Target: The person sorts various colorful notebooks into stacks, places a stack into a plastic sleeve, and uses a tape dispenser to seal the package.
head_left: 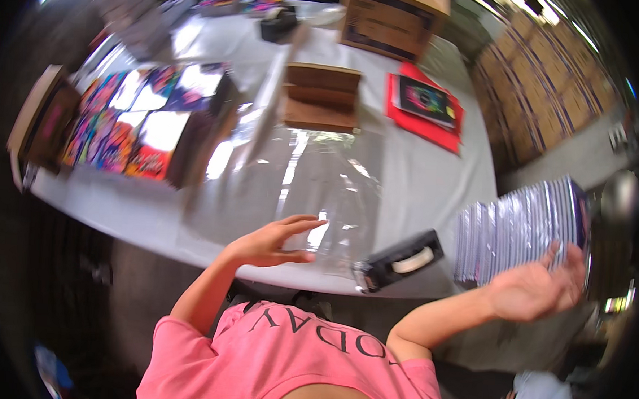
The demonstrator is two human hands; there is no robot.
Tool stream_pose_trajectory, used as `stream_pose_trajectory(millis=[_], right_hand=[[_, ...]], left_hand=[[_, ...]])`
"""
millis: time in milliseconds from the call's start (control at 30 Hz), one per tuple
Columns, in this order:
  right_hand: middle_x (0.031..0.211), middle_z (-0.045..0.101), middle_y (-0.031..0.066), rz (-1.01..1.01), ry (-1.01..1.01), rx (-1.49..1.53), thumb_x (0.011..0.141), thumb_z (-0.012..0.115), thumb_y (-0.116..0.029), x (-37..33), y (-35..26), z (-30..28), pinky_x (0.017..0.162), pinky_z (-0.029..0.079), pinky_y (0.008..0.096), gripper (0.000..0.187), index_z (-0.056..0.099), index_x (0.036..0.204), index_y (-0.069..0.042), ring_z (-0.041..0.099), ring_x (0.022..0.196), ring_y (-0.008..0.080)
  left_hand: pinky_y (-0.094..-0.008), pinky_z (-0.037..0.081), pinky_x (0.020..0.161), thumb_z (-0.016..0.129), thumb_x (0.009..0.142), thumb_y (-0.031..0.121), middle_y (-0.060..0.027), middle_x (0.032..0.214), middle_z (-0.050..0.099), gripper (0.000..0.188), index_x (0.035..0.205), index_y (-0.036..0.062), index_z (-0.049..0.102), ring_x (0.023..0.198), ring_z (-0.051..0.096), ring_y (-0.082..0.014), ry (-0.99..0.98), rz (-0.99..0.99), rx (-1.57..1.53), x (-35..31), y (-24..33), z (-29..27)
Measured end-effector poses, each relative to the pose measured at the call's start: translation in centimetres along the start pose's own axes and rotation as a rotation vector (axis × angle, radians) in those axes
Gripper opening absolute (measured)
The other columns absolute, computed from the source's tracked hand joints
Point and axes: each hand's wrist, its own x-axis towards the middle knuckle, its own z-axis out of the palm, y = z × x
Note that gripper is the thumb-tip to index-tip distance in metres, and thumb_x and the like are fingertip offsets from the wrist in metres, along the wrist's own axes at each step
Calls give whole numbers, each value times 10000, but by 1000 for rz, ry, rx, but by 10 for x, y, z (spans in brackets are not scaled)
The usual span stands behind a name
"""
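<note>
My left hand [277,243] is held over the near edge of the table, thumb and fingers apart with nothing between them. Below and beyond it lies a clear plastic sheet or bag [328,178], glossy with reflections. My right hand [535,290] is out to the right, palm partly turned up and fingers loosely apart, somewhat blurred. Its fingertips overlap the near end of a long row of thin, shiny, plastic-covered booklets or packs [517,228]; whether they touch is unclear. Between my hands, a black tape-dispenser-like tool [401,261] with a pale oval patch rests at the table edge.
An open brown cardboard box [322,116] stands mid-table. Colourful glossy-covered stacks [132,117] fill the left side, beside another carton [45,116]. Red sheets [424,129] with a dark booklet [424,100] lie right. A large carton [390,22] stands at the back; stacked cartons [542,88] line the right.
</note>
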Motion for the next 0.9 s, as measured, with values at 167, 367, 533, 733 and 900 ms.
stream_pose_trajectory(millis=[167, 367, 533, 733, 900], right_hand=[[1037, 600, 96, 679, -817, 242, 818, 580, -86, -193, -51, 172, 916, 401, 343, 292, 564, 1091, 15, 566, 985, 183], [1445, 294, 146, 85, -1739, -176, 750, 689, -421, -446, -170, 331, 1076, 205, 533, 854, 269, 1416, -90, 256, 1356, 267], [1408, 404, 104, 77, -1705, -425, 781, 591, -195, -551, -133, 313, 1085, 260, 445, 616, 411, 1364, -111, 352, 1322, 203], [1346, 459, 151, 649, -1555, -139, 757, 705, -236, -490, -244, 338, 1037, 344, 407, 527, 553, 1237, -79, 432, 1256, 271], [1322, 486, 149, 261, -1875, 560, 738, 727, -178, -458, -317, 388, 1016, 362, 416, 537, 553, 1233, -61, 429, 1250, 331]], left_hand=[[-422, 326, 1027, 658, 847, 310, -105, 1394, 395, 642, 1391, 132, 365, 1282, 389, -280, 680, -280, -525, -188, -29, -46], [-347, 376, 967, 663, 842, 261, -76, 1373, 424, 626, 1374, 91, 381, 1244, 421, -211, 1177, -350, -615, -378, -74, -69], [-411, 390, 975, 616, 864, 312, -117, 1360, 422, 639, 1393, 93, 333, 1257, 406, -235, 1346, -246, -926, -455, -118, -99], [-558, 359, 989, 450, 802, 689, -176, 1402, 367, 857, 1381, 72, 315, 1292, 355, -348, 286, 453, -1929, -397, -214, -188], [-479, 480, 912, 514, 784, 247, -194, 1087, 610, 508, 1201, -42, 481, 1001, 616, -319, 574, 394, -1905, -384, -238, -264]])
